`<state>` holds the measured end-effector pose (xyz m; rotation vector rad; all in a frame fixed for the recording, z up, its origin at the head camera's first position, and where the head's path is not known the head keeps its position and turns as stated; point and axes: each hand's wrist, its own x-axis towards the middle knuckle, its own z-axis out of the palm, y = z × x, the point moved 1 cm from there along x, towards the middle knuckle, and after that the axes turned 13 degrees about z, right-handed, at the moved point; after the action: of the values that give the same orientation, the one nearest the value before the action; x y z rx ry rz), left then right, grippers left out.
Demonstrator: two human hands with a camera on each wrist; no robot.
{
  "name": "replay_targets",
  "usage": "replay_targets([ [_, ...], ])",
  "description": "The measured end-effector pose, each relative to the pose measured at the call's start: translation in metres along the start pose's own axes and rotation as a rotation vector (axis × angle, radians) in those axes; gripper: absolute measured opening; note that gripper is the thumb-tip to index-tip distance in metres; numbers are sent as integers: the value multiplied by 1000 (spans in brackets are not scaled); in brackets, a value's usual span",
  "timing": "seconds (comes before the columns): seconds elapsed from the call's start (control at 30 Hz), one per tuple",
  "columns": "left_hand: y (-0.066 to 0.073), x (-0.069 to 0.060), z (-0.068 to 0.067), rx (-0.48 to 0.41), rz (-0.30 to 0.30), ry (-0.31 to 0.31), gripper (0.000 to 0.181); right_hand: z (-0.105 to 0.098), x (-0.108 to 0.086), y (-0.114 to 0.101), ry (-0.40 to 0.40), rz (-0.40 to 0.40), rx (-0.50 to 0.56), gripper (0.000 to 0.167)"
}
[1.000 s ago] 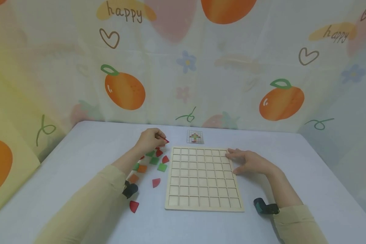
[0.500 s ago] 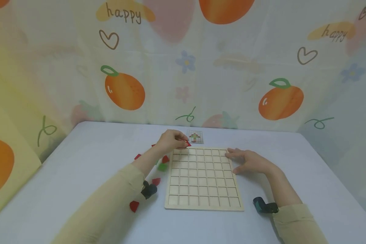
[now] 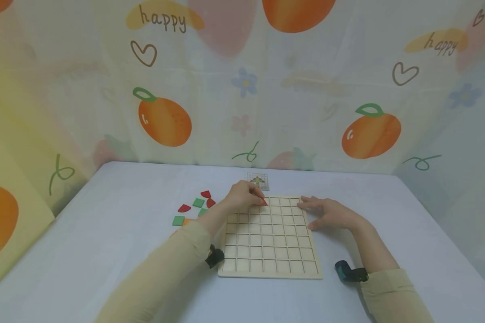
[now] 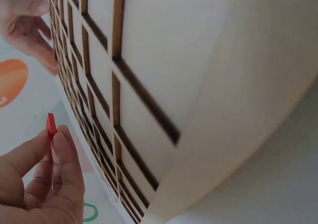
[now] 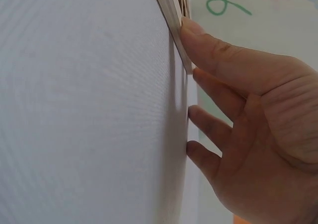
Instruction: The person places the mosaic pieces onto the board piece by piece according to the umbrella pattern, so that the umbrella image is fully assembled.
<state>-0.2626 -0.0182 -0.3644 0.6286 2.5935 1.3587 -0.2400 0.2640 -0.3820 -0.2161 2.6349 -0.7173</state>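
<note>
In the head view my left hand (image 3: 242, 197) pinches a red quarter-circle tile (image 3: 264, 202) between thumb and fingertips. It is over the top row of a wooden grid board (image 3: 270, 253). The left wrist view shows the red tile (image 4: 51, 124) edge-on, its lower part hidden by the fingertips. Beyond the board's right side lies my right hand (image 3: 333, 212), touching the upper right edge. Up close in the right wrist view, the thumb (image 5: 196, 40) rests against the board's side, the other fingers spread and loosely bent.
Red tiles (image 3: 184, 208), green tiles (image 3: 178, 220) and part of an orange tile (image 3: 187, 221) lie left of the board, some hidden by the left arm. A small pattern card (image 3: 258, 179) lies behind the board. A printed curtain (image 3: 291, 98) hangs behind the table.
My left hand has carried the red tile from the loose tiles at left, rightward to the top row of the board. The right hand stays at the board's edge.
</note>
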Motion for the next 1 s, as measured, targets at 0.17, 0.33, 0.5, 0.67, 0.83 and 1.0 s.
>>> replay_targets([
  [0.17,-1,2,7,10,8,-20,9,-1,0,-1,-3,6,-7,70],
  [0.33,-1,4,12,28,9,-41,8,-1,0,-3,-7,5,-12,70],
  [0.5,1,5,15,59,11,-49,8,-2,0,-3,-13,9,-18,71],
  [0.67,1,7,18,99,6,-41,7,-3,-1,-4,-18,-1,-17,70],
  [0.83,1,8,20,125,3,-40,7,-4,-1,-5,-25,10,-5,70],
  [1.0,3,8,19,153,9,-56,7,-4,0,-5,-32,8,0,70],
])
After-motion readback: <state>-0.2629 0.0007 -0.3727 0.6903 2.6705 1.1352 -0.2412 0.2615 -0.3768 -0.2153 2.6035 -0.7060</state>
